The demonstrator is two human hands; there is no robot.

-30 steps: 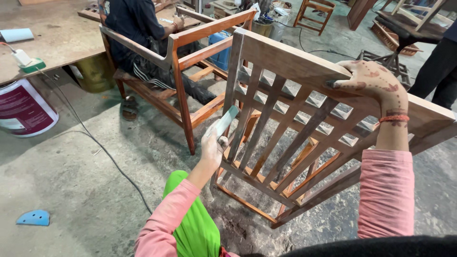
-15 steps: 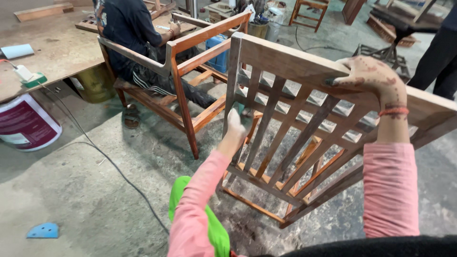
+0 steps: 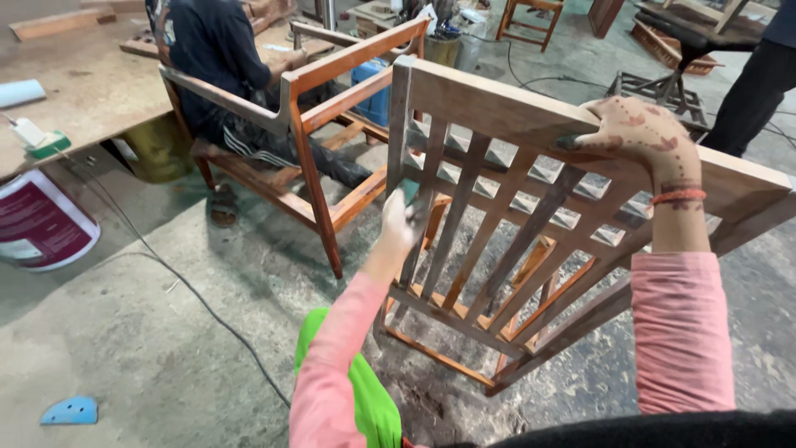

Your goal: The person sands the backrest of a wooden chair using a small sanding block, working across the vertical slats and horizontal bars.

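A slatted wooden chair frame (image 3: 497, 108) stands tilted in front of me. My right hand (image 3: 643, 137) grips its broad top rail. My left hand (image 3: 400, 222) presses a small greenish piece of sandpaper (image 3: 411, 192) against a vertical slat (image 3: 419, 224) near the frame's left post. Both my sleeves are pink, and a green cloth lies over my lap.
Another person (image 3: 215, 58) sits by a second wooden chair frame (image 3: 332, 91) at the back left. A dark red bucket (image 3: 37, 228) stands at the left, under a workbench (image 3: 75, 91). A black cable (image 3: 191, 299) runs over the concrete floor, with a blue scrap (image 3: 70, 410) nearby.
My left hand has moved up and forward with the sandpaper, from in front of the frame onto the slat. My right hand stays on the top rail.
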